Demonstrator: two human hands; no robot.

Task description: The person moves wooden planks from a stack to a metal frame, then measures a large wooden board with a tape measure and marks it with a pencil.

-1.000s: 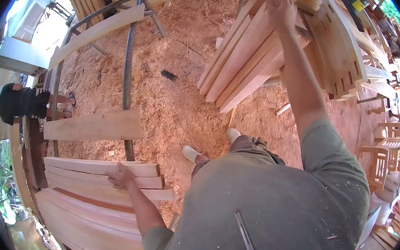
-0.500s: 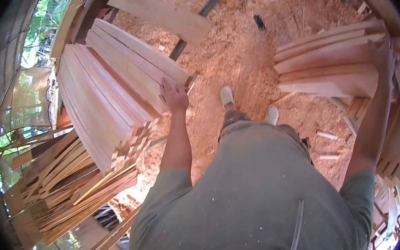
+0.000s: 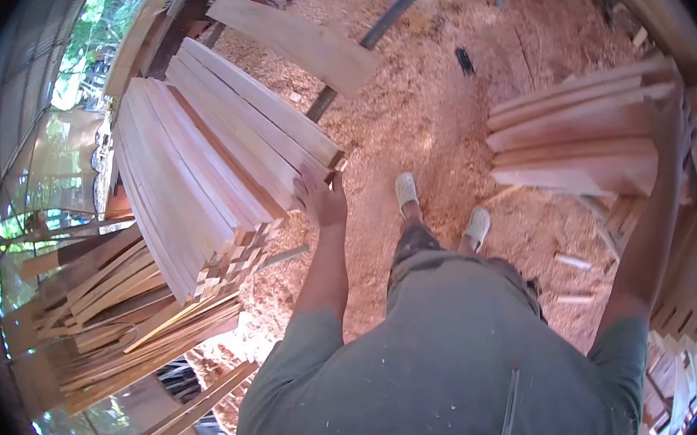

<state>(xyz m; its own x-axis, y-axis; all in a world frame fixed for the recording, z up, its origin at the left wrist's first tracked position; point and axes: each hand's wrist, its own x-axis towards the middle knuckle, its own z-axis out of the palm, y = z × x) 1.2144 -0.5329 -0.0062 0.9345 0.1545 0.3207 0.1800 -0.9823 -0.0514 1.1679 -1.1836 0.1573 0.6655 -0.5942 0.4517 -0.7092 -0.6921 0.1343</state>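
Sawdust covers the ground beneath the stacked boards.

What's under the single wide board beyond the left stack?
Under the wide board: a dark bar, emerging past both long edges. The part directly beneath is covered; can't tell what else is there.

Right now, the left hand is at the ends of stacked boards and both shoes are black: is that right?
Black is wrong: the head view shows both shoes pale. The left hand is indeed at the ends of stacked boards.
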